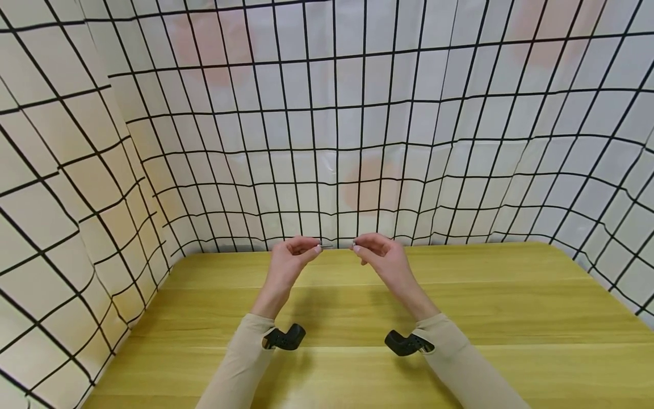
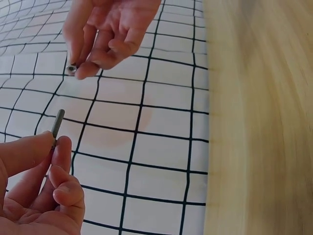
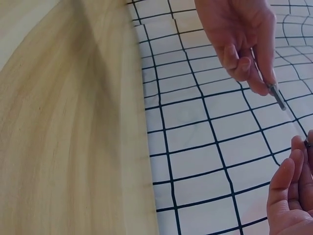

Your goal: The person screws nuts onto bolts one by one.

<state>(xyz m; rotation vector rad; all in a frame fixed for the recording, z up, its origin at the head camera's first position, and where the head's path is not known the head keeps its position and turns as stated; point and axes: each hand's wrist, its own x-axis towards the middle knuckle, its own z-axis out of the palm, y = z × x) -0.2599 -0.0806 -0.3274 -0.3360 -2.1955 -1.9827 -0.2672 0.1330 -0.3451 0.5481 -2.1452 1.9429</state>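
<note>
My left hand (image 1: 291, 258) pinches a thin metal bolt (image 2: 58, 123) between thumb and forefinger. Its grey shank sticks out toward the other hand, while the end inside the grip is hidden. Across a small gap, my right hand (image 1: 384, 258) pinches a small metal nut (image 2: 72, 69) at its fingertips, and the hole shows in the left wrist view. Bolt and nut are apart, both held up over the far edge of the table. In the right wrist view the bolt (image 3: 278, 98) points down toward the right fingers, where the nut is mostly covered.
A yellow wood-grain table (image 1: 347, 318) lies under both forearms. White sheeting with a black grid (image 1: 317, 125) rises behind the table and along both sides. Black camera mounts sit at the left wrist (image 1: 286, 337) and right wrist (image 1: 406, 343).
</note>
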